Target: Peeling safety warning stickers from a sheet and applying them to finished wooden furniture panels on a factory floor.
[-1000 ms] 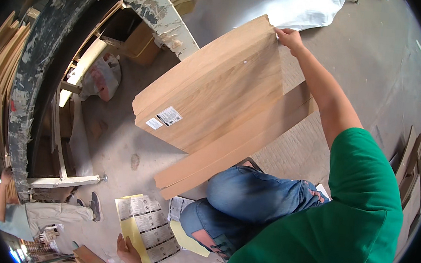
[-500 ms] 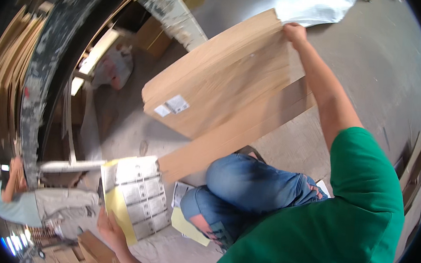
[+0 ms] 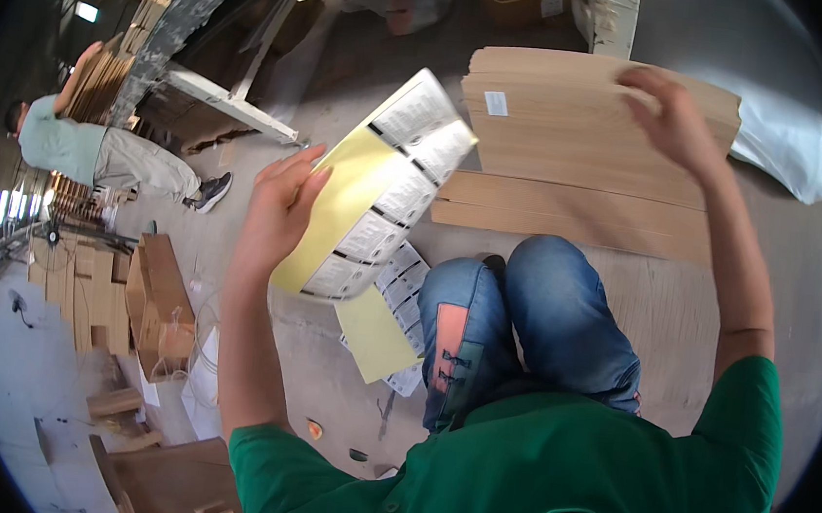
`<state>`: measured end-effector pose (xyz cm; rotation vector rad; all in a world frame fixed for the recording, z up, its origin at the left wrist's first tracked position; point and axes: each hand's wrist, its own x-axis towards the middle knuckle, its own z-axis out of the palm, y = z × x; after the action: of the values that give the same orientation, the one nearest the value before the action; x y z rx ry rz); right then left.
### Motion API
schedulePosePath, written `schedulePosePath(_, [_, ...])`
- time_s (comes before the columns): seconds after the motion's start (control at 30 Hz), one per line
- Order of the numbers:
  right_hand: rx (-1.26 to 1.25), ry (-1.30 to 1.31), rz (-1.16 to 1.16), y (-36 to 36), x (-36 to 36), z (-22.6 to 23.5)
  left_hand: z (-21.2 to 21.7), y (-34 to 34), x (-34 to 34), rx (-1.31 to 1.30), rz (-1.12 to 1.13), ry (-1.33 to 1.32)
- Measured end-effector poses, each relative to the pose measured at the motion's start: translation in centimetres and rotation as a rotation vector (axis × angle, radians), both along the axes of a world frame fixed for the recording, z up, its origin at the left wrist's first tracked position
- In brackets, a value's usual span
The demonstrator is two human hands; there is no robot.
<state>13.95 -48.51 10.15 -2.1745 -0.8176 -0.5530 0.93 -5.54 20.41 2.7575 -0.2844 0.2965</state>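
Observation:
My left hand pinches the edge of a label sheet, which has rows of white printed labels and a bare yellow strip of backing. The sheet is held raised and tilted, left of the flattened cardboard. That cardboard lies beyond my knees, with a small white label near its left end. Over its right part is my right hand, slightly blurred, fingers bent and apart with nothing seen in them. Whether its fingertips touch the board I cannot tell.
More label sheets and a yellow backing sheet lie on the floor by my left knee. A white post stands behind the cardboard, next to silvery sheeting. Another person handles stacked cardboard at far left.
My right hand has let go of the cardboard's far corner and is now above its face. The cardboard, tilted before, lies lower. My left hand has raised the label sheet closer to it.

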Motion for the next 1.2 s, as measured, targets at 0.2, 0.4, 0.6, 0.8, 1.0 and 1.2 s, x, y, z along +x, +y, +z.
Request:
schedulePosePath(0.2, [0.019, -0.556, 0.330, 15.4, -3.5, 7.8, 1.8, -0.5, -1.0, -0.030, -0.182, -0.012])
schedulePosePath(0.4, [-0.033, -0.558, 0.478, 18.9, -4.3, 7.6, 2.1, 0.8, -2.6, -0.030, -0.239, 0.064])
schedulePosePath(0.6, [-0.043, -0.519, 0.636, 19.3, -4.9, 6.3, 2.2, 1.3, -3.7, -0.063, -0.208, 0.221])
schedulePosePath(0.8, [-0.040, -0.425, 0.652, 19.3, -5.4, 6.5, 2.6, 0.0, -3.6, 0.095, -0.255, 0.129])
schedulePosePath(1.0, [0.005, -0.252, 0.646, 19.2, -4.7, 6.9, -0.7, -4.8, -2.4, -0.074, -0.202, -0.282])
schedulePosePath(1.2, [0.616, 0.394, 0.263, 15.6, -5.8, 4.9, -2.1, -4.2, -1.9, -0.339, 0.021, -0.118])
